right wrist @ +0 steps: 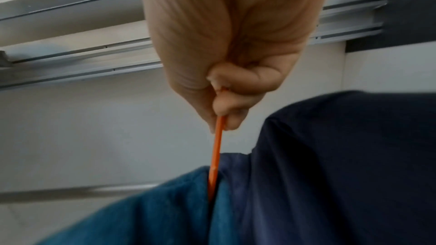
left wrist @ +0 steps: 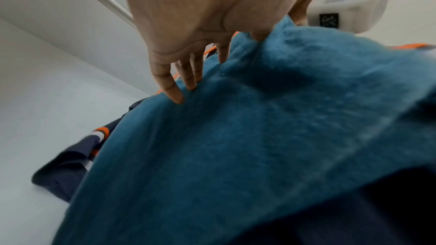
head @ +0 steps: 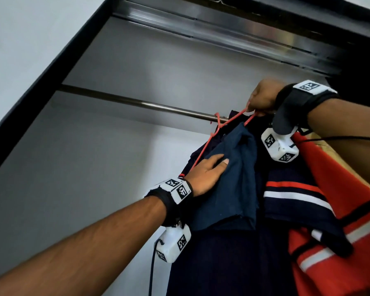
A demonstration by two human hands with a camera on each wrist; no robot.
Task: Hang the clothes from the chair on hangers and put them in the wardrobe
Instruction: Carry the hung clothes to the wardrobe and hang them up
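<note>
Grip: our right hand (head: 263,97), upper right of the head view, is curled tight round the top of the orange-red plastic hanger (head: 219,129); the right wrist view shows the fingers (right wrist: 238,92) closed on the thin orange bar (right wrist: 217,148).
Other hand: our left hand (head: 205,173), centre of the head view, lies flat with fingers straight on the blue garment (head: 229,178). The left wrist view shows the fingertips (left wrist: 174,90) pressing the teal-blue cloth (left wrist: 235,146) and gripping nothing.
Task's thing: the blue garment hangs draped over the hanger, directly below the right hand and against the left palm, inside the wardrobe.
Key relation: the wardrobe rail (head: 137,103) runs from the left middle of the frame toward the centre right, passing just behind the hanger's hook. We judge the hook is at rail height, but we cannot tell whether it is over the rail yet. The hanger's long axis slopes down from upper right to lower left. The right hand is the nearer one to the rail.
Neighbours: a dark navy garment (head: 233,263) hangs below and behind; a red jersey with navy and white stripes (head: 329,199) sits at the right edge.
Room: grey wardrobe back panel (head: 115,167), black frame (head: 41,82), and a metal sliding-door track (head: 222,30) across the top.
</note>
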